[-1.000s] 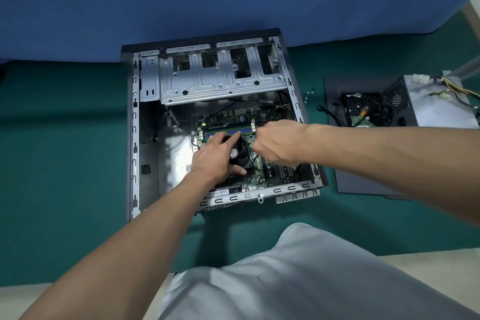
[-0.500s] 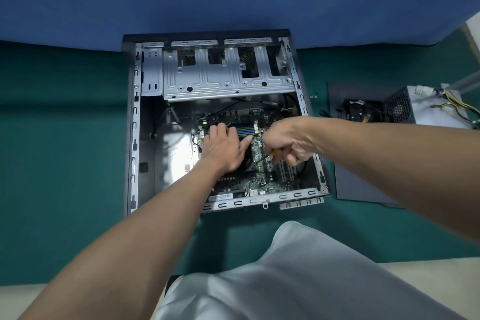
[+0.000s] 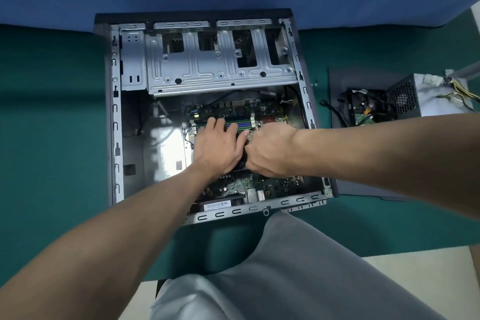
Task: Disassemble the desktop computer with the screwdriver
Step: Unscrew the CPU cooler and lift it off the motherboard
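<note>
The open desktop case (image 3: 114, 112) lies on its side on the green mat, with the motherboard (image 3: 233, 187) exposed inside. My left hand (image 3: 218, 148) rests flat on the dark CPU cooler in the middle of the board, which it mostly hides. Its fingers reach up over the RAM sticks (image 3: 244, 125). My right hand (image 3: 270, 153) is curled into a fist right beside it, over the cooler's right edge. The screwdriver is hidden inside that fist and its tip cannot be seen.
A silver drive cage (image 3: 220, 70) spans the case's far end. To the right, the removed side panel (image 3: 363, 187) carries a bundle of cables and a drive (image 3: 363, 109) and the power supply (image 3: 426, 96). Loose screws (image 3: 315, 83) lie by the case's right rim.
My right hand has moved left and closed up against my left hand, hiding the screwdriver shaft that showed half a second ago. My left hand's fingers have stretched farther over the RAM.
</note>
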A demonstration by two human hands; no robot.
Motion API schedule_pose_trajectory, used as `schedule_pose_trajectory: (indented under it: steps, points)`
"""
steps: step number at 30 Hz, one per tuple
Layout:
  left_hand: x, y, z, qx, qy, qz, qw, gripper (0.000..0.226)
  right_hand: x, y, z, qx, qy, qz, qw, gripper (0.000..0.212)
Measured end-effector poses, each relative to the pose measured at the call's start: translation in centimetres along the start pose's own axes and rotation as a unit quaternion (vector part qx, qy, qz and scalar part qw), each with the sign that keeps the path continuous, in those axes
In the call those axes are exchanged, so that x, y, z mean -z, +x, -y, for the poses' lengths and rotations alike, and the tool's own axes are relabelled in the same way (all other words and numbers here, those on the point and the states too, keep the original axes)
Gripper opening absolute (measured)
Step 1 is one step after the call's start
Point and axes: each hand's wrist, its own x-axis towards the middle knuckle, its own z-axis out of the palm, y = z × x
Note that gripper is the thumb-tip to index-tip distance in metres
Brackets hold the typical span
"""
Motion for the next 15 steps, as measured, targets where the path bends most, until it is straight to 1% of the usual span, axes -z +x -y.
schedule_pose_trajectory:
  steps: [2, 4, 5, 6, 7, 8, 9, 10, 12, 13, 14, 15]
  points:
    - [0.0, 0.1, 0.0, 0.000, -0.001, 0.002, 1.000, 0.068, -0.1, 0.0, -0.2, -0.007, 0.009, -0.018, 1.000, 0.032]
    - [-0.3, 0.2, -0.1, 0.001, 0.015, 0.011, 1.000, 0.056, 0.1, 0.4, -0.1, -0.061, 0.102, -0.032, 0.992, 0.026]
    - [-0.4, 0.3, 0.0, 0.003, 0.019, 0.014, 1.000, 0.050, 0.3, 0.5, 0.2, -0.099, 0.164, -0.037, 0.981, 0.023]
    - [-0.5, 0.3, 0.0, 0.005, 0.017, 0.013, 1.000, 0.048, 0.4, 0.6, 0.3, -0.133, 0.237, -0.043, 0.961, 0.023]
    - [-0.6, 0.3, 0.1, 0.008, 0.013, 0.008, 1.000, 0.051, 0.6, 0.5, 0.1, -0.163, 0.317, -0.047, 0.933, 0.012]
    - [-0.8, 0.3, 0.1, 0.011, 0.011, 0.002, 1.000, 0.057, 0.8, 0.4, -0.2, -0.207, 0.404, -0.053, 0.890, 0.013]
    - [-0.9, 0.3, 0.1, 0.014, 0.008, -0.004, 1.000, 0.063, 0.7, 0.3, -0.7, -0.257, 0.490, -0.045, 0.832, 0.020]
    - [-1.0, 0.3, 0.0, 0.018, 0.004, -0.011, 1.000, 0.065, 0.3, 0.2, -1.2, -0.309, 0.577, -0.033, 0.755, 0.023]
    - [-1.2, 0.4, 0.0, 0.024, 0.004, -0.027, 0.999, 0.062, -0.5, 0.1, -1.9, -0.387, 0.728, 0.040, 0.565, 0.021]
    - [-1.4, 0.4, 0.0, 0.024, 0.008, -0.028, 0.999, 0.060, -0.8, 0.1, -1.9, -0.403, 0.763, 0.086, 0.498, 0.021]
    - [-1.5, 0.4, 0.0, 0.021, 0.016, -0.025, 0.999, 0.058, -1.2, 0.1, -1.9, -0.404, 0.776, 0.121, 0.469, 0.023]
    - [-1.5, 0.4, -0.1, 0.020, 0.026, -0.023, 0.999, 0.057, -1.5, 0.3, -1.9, -0.405, 0.774, 0.140, 0.466, 0.026]
